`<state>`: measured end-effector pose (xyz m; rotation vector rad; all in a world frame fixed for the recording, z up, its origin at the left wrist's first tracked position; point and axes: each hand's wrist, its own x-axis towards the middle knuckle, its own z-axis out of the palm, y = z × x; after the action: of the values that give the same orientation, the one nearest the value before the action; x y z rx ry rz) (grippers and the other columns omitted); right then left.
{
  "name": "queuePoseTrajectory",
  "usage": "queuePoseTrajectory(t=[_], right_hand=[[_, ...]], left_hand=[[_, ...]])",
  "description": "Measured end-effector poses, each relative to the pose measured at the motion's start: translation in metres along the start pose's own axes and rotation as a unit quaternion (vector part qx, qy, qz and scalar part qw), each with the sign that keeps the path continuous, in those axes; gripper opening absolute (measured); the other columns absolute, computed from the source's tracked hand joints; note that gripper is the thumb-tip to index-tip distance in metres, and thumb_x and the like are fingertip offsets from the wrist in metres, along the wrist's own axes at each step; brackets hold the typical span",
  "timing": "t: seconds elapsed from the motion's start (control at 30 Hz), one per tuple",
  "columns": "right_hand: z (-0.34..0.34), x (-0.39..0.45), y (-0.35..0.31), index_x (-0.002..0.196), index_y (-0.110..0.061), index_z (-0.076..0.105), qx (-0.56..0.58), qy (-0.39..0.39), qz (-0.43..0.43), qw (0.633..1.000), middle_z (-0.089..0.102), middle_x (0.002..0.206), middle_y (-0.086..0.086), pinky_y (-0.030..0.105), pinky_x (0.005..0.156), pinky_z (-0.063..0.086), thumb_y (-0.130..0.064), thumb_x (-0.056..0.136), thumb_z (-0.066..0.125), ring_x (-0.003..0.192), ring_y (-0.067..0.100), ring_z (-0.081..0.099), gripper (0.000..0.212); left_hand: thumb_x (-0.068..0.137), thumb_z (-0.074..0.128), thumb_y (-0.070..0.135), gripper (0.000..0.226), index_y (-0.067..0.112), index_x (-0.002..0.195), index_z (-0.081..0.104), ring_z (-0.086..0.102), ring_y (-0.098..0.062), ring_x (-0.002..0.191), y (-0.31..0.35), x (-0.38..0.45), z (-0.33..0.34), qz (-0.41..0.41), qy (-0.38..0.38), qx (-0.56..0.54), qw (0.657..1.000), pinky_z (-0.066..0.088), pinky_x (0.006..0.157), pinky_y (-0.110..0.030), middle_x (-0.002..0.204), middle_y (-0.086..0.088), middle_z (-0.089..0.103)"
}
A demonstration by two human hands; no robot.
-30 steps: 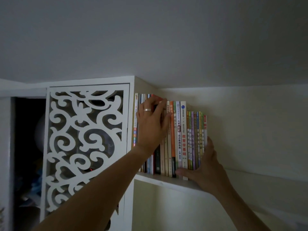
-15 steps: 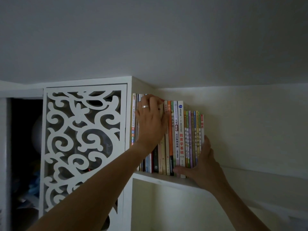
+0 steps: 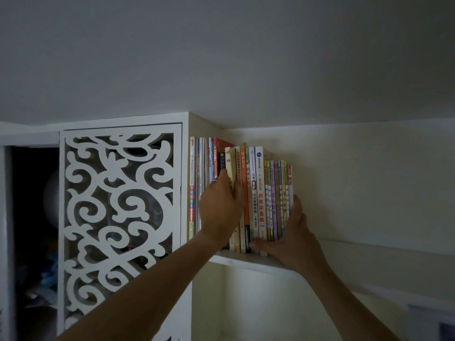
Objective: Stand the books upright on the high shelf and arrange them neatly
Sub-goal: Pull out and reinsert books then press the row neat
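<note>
- The row of colourful thin paperback books (image 3: 256, 193) is standing upright on the white high shelf board (image 3: 246, 263), packed against the side of the white cabinet (image 3: 185, 168).
- The left hand (image 3: 220, 205) is reaching up with the arm extended, fingers curled around a cream-spined book (image 3: 230, 166) in the left part of the row and clamped on it; a silver ring (image 3: 214, 181) is showing on one finger.
- The right hand (image 3: 288, 232) is lying spread and flat, palm bracing the right end of the row, thumb along the lower spines, gripping nothing.
- A white scroll-cut lattice door (image 3: 118, 217) is covering the cabinet front beside the books.
- The pale wall (image 3: 369, 180) and grey ceiling (image 3: 221, 57) are enclosing the dim corner.
</note>
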<state>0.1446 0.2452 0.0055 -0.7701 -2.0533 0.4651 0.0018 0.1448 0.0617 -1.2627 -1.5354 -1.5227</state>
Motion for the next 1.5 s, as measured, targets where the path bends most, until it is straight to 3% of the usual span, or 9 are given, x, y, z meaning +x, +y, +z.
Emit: queuePoseTrajectory(t=[0.13,0.23,0.53,0.73,0.93,1.03,1.13,1.27,1.5], right_hand=[[0.0,-0.001,0.0,0.156,-0.03,-0.015,0.004,0.004,-0.001,1.0,0.032,0.152,0.007,0.054,0.098,0.054,-0.065,0.049,0.092,0.129,0.032,0.053,0.156],[0.0,-0.001,0.0,0.156,-0.028,-0.017,-0.007,0.0,0.001,1.0,0.03,0.154,0.009,0.054,0.099,0.051,-0.066,0.051,0.091,0.132,0.033,0.051,0.156],[0.0,-0.003,-0.002,0.157,-0.025,-0.016,-0.019,0.001,0.002,1.0,0.032,0.153,0.012,0.055,0.099,0.052,-0.071,0.051,0.088,0.131,0.036,0.052,0.155],[0.0,-0.005,-0.004,0.156,-0.026,-0.017,-0.016,-0.003,0.006,1.0,0.031,0.153,0.013,0.056,0.098,0.053,-0.072,0.051,0.087,0.13,0.037,0.053,0.155],[-0.004,-0.008,-0.008,0.155,-0.028,-0.016,-0.003,-0.01,0.005,1.0,0.032,0.153,0.013,0.059,0.1,0.052,-0.074,0.051,0.086,0.132,0.036,0.05,0.153],[-0.004,-0.006,-0.008,0.156,-0.034,-0.008,0.034,0.01,0.006,0.999,0.037,0.15,0.013,0.061,0.096,0.053,-0.095,0.053,0.063,0.129,0.037,0.054,0.139],[-0.004,-0.003,-0.003,0.156,-0.037,-0.001,0.057,0.03,-0.007,0.998,0.043,0.147,0.014,0.059,0.09,0.056,-0.1,0.069,0.035,0.12,0.038,0.061,0.113],[-0.002,0.004,0.006,0.152,-0.04,0.01,0.091,0.043,-0.031,0.994,0.052,0.136,0.008,0.056,0.085,0.06,-0.088,0.083,0.042,0.11,0.03,0.067,0.09],[-0.007,0.008,0.007,0.151,-0.03,0.016,0.102,0.082,-0.024,0.991,0.052,0.137,0.011,0.058,0.087,0.059,-0.098,0.063,0.049,0.114,0.033,0.063,0.116]], left_hand=[[0.098,0.03,0.056,0.047,0.021,0.119,0.052,0.069,-0.007,0.069,0.008,-0.012,-0.004,-0.005,0.034,-0.004,0.999,0.062,0.058,-0.033,0.088,0.007,0.067],[0.095,0.037,0.06,0.055,0.023,0.136,0.041,0.072,-0.012,0.077,0.011,-0.016,-0.006,-0.021,-0.009,0.016,1.0,0.063,0.062,-0.033,0.099,0.004,0.069],[0.104,0.052,0.018,0.05,0.013,0.153,0.042,0.067,-0.006,0.073,0.03,-0.017,-0.024,-0.023,-0.079,0.018,0.996,0.058,0.065,-0.019,0.094,0.01,0.063],[0.104,0.05,0.014,0.029,0.008,0.13,0.061,0.07,-0.01,0.074,0.033,-0.017,-0.041,-0.028,-0.105,0.033,0.994,0.062,0.068,-0.027,0.086,0.006,0.067],[0.102,0.051,0.009,0.015,0.008,0.109,0.064,0.059,-0.002,0.063,0.044,-0.014,-0.051,-0.056,-0.134,0.033,0.989,0.046,0.057,-0.013,0.082,0.001,0.066],[0.101,0.051,0.008,0.021,0.007,0.116,0.064,0.059,-0.004,0.062,0.056,-0.025,-0.057,-0.059,-0.106,0.031,0.992,0.046,0.055,-0.01,0.083,0.004,0.065],[0.102,0.051,0.009,0.032,0.01,0.132,0.06,0.062,-0.003,0.067,0.075,-0.038,-0.066,-0.049,-0.083,0.041,0.994,0.049,0.056,-0.008,0.099,0.003,0.071],[0.102,0.049,0.008,0.043,0.013,0.144,0.052,0.071,-0.011,0.077,0.105,-0.046,-0.078,-0.048,-0.063,0.038,0.996,0.063,0.067,-0.024,0.114,-0.001,0.073],[0.099,0.051,0.006,0.048,0.01,0.147,0.05,0.073,-0.02,0.078,0.13,-0.05,-0.063,-0.035,-0.049,0.02,0.998,0.063,0.062,-0.028,0.135,-0.01,0.067]])
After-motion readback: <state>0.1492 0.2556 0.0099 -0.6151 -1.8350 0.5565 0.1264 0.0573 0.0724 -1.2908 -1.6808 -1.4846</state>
